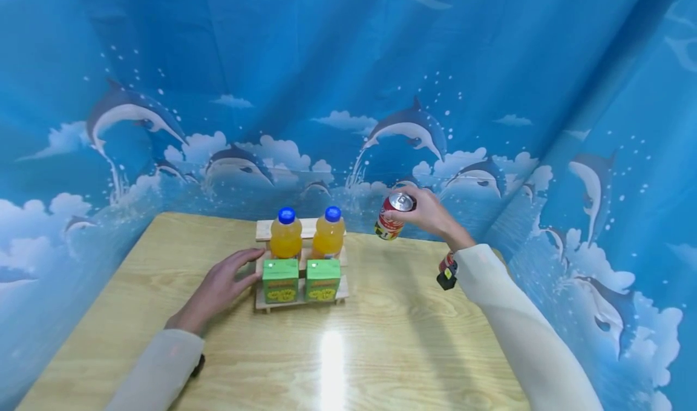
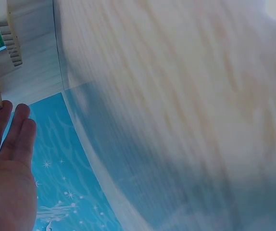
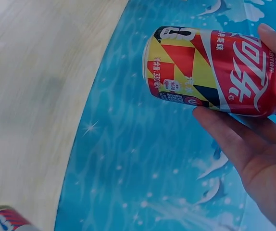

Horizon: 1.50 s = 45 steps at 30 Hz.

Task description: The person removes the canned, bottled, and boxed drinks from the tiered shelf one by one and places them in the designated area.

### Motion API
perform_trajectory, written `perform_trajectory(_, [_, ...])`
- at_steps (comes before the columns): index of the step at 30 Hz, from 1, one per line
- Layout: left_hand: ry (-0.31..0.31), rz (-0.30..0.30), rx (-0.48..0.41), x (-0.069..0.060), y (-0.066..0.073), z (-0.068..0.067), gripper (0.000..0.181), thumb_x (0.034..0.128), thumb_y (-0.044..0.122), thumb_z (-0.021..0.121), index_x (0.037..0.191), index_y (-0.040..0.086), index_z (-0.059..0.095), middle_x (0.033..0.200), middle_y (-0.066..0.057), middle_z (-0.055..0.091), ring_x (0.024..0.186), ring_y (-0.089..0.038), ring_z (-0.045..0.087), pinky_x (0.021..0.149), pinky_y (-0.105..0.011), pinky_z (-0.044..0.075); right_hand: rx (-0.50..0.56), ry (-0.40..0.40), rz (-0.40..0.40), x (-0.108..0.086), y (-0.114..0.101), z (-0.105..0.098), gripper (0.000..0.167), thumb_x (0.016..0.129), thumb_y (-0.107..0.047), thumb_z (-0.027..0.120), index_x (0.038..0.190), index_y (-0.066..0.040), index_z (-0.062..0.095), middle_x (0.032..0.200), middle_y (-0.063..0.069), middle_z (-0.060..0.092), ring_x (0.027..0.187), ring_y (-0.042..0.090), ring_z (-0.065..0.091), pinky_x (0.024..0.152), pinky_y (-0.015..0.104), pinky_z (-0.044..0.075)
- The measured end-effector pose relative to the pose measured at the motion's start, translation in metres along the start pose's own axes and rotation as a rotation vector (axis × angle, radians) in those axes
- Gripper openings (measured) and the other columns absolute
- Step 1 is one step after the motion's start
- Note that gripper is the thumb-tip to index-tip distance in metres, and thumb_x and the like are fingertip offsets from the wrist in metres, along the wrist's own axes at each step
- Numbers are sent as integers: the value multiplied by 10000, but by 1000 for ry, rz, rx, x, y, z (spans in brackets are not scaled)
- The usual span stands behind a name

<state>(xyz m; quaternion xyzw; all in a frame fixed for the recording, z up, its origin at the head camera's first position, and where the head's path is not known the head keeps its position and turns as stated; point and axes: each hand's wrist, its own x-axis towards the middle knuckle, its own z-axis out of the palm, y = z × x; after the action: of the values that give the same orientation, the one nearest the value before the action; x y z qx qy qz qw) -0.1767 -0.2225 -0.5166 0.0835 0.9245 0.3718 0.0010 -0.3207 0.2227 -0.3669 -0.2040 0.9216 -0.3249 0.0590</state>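
Blue curtain (image 1: 305, 96) behind red, yellow and silver can (image 3: 215, 72), right hand (image 1: 426, 211) curled round it, left hand (image 1: 220, 287) straight-fingered against rack (image 1: 308, 225)

We're seeing a glossy metal can (image 3: 215, 72), plastic bottles (image 1: 285, 240), a matt wooden rack (image 1: 307, 224), a shiny wood-grained counter (image 1: 408, 320)

This is a small nook closed in by blue fabric (image 1: 337, 54), printed with leaping dolphins (image 1: 122, 99) and clouds (image 1: 285, 152), which hangs in folds behind and on both sides of a pale wood-grain bench (image 1: 392, 320). A tiered wooden rack (image 1: 307, 228) of bottles (image 1: 285, 241) and cartons (image 1: 281, 281) resembles a miniature shop display, yet whether home, lab or shop lies beyond cannot be told.
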Motion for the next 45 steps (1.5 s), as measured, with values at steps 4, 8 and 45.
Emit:
perform_trajectory(4, [0, 2, -1, -1, 0, 0, 594, 1067, 186, 725, 1621, 155, 512, 1679, -164, 497, 1552, -463, 451, 1246, -713, 401, 0, 12, 35, -8, 10, -2, 695, 969, -464, 835, 1525, -115, 608, 1411, 166, 652, 1173, 335, 703, 913, 514, 653])
perform_trajectory(8, [3, 11, 4, -1, 0, -1, 595, 1067, 174, 724, 1621, 147, 511, 1676, -167, 501, 1549, -466, 453, 1241, -715, 407, 6, 11, 70, -16, 20, -4, 695, 979, -469, 823, 1536, -121, 598, 1389, 176, 674, 1164, 334, 715, 908, 482, 654])
perform_trajectory(45, [6, 7, -13, -2, 1, 1, 578, 1075, 215, 717, 1616, 164, 520, 1674, -152, 507, 1548, -457, 459, 1242, -712, 410, -84, 22, 207, -62, 90, 6, 757, 984, -530, 792, 1542, -73, 562, 1401, 268, 681, 1183, 397, 723, 844, 467, 662])
